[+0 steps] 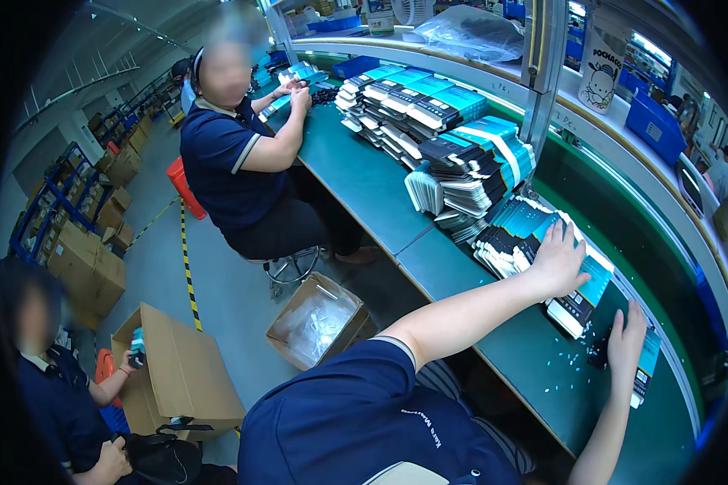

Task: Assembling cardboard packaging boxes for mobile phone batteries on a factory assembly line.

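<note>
My left hand (556, 263) lies with fingers spread on a fanned row of flat teal-and-black cartons (519, 228). Part of the row is hidden beneath it. To its right, my right hand (625, 347) has its fingers stretched out, beside a single teal-and-black carton (647, 368) that it partly covers. Whether it touches that carton is hard to make out. Small white bits (570, 357) are scattered on the green worktable (453, 275) between my hands, close to a small dark heap (597, 353).
Banded cartons (493, 158) and more stacks (412, 97) stand farther along the table. A co-worker (239, 137) sits there, handling a carton. An open cardboard box (315, 319) holding clear plastic is on the floor. Another person (57, 396) is at a large carton (182, 364), lower left.
</note>
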Demonstrator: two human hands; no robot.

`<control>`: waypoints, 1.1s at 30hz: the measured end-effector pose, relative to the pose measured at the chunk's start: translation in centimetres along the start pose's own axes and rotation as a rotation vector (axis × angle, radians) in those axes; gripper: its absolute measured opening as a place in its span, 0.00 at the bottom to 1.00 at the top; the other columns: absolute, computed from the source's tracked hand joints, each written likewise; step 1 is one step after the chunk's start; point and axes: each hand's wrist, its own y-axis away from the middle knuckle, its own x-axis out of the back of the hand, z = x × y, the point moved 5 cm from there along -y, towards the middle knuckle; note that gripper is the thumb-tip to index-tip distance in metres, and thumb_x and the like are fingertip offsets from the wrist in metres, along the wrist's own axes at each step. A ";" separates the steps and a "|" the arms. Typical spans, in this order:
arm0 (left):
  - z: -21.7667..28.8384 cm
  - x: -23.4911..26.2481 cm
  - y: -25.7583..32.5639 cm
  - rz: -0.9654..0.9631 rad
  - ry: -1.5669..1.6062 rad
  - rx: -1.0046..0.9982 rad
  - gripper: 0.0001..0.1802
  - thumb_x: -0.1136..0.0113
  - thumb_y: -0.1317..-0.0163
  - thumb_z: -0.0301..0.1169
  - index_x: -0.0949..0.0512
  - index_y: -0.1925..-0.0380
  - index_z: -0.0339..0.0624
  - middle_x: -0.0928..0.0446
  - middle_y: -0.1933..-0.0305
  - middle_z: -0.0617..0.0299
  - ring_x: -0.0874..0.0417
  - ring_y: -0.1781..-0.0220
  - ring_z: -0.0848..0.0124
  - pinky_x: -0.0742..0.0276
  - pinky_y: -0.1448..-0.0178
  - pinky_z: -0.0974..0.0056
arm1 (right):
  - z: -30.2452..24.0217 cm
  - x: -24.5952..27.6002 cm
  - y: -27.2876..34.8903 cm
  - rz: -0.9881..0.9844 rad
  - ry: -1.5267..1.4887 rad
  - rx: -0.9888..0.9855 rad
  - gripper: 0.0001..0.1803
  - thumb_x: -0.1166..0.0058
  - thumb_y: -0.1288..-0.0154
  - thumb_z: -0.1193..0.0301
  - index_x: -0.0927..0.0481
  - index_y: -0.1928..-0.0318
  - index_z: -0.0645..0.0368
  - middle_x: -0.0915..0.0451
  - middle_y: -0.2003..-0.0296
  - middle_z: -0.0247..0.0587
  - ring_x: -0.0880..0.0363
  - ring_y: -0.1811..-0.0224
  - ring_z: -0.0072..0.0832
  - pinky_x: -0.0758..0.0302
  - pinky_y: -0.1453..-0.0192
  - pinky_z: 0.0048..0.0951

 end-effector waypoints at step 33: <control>-8.7 6.6 28.7 0.825 1.017 0.600 0.07 0.52 0.35 0.33 0.29 0.68 0.42 0.32 0.70 0.66 0.32 0.71 0.74 0.34 0.64 0.70 | -2.4 0.3 0.4 0.002 -0.146 0.098 0.05 0.48 0.39 0.79 0.21 0.64 0.68 0.22 0.63 0.50 0.22 0.61 0.45 0.26 0.54 0.37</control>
